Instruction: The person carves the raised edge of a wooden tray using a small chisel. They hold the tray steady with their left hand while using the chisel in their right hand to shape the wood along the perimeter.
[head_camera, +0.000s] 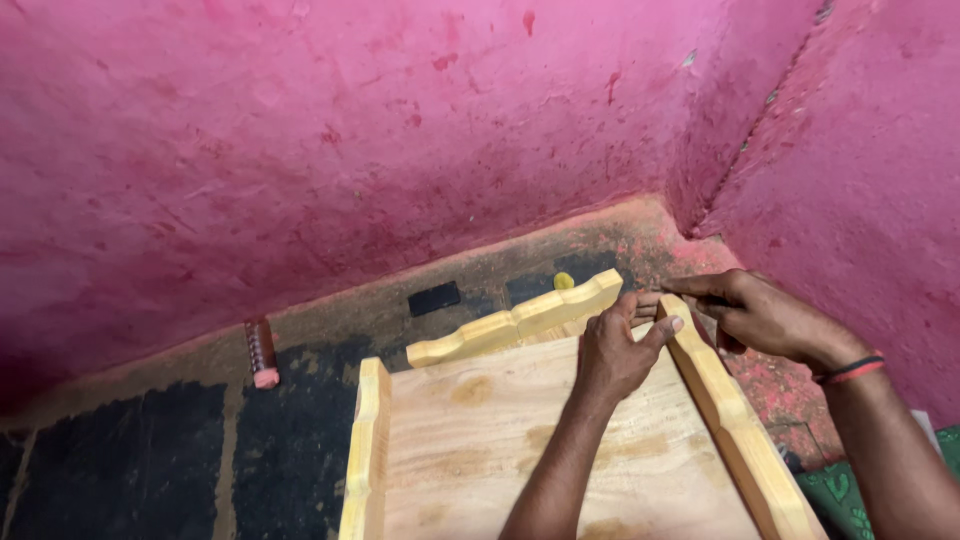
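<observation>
- Left hand (615, 355) sits at the far right corner of the tray (500, 440), fingers curled, thumb out toward the right rail (735, 425).
- Its fingertips press on the right end of the scalloped back rail (515, 322), right where that rail meets the corner; it is bearing on the wood, not wrapped round anything.
- Right hand (765, 315) comes in from the other side of the same corner, fingers drawn together and pointing left at the joint.
- The right fingers look pinched on something small at the corner, but it is hidden behind the left hand, so I cannot tell what, or whether they have hold of anything at all.
- The two hands all but meet over the top end of the right rail.
- A band (850, 370) of red and black rings the right wrist.
- The tray lies flat below the camera: pale board, blotchy stains, raised yellowish rails at left, back and right.
- Left rail (368, 450) runs straight down the near side, untouched.
- Beyond the back rail, on the dark floor (130, 460): a small yellow disc (564, 281) just behind the rail, and a black rectangle (434, 298) further left.
- Well to the left, a short reddish cylinder (261, 352) lies at the foot of the wall.
- Pink wall (350, 130) closes in behind and to the right, corner and all.
- A green patterned cloth (850, 500) peeks in at bottom right.
</observation>
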